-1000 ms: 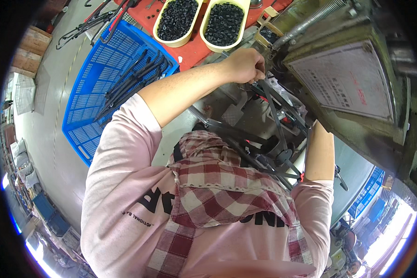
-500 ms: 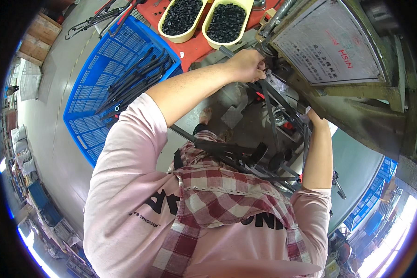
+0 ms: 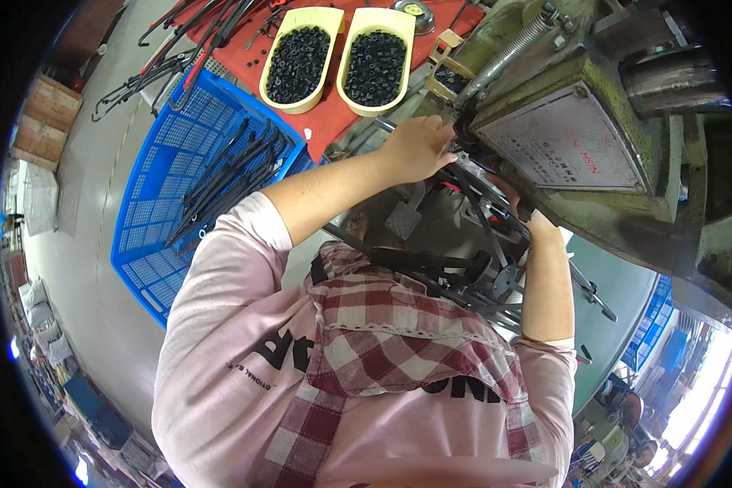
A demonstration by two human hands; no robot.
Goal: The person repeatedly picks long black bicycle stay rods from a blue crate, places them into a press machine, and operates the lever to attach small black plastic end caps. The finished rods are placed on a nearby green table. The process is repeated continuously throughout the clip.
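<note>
My left hand [image 3: 419, 149] is closed at the machine's working end, its fingers curled round part of a black metal tube frame [image 3: 484, 215]. A tube end pokes out past the wrist side of that hand. The frame has several long dark bars and a few red parts, and it slopes down toward my lap. My right hand [image 3: 541, 228] is at the frame's far right side, under the machine's lower edge. Its fingers are mostly hidden there. More dark tubes [image 3: 415, 259] lie across my checked apron [image 3: 398, 313].
A green-grey press machine [image 3: 655, 183] with a metal plate [image 3: 565, 142] and a spring [image 3: 504, 61] rises at the right. Two yellow tubs [image 3: 335, 24] of small black parts stand on a red surface [image 3: 333, 134]. A blue crate [image 3: 142, 163] at left holds black bars. A foot pedal [image 3: 404, 218] shows below.
The view has shifted, so the tubs and machine sit lower. My left hand stays at the machine and now lies flatter over the bar. The frame has tilted slightly; my right hand stays beside it.
</note>
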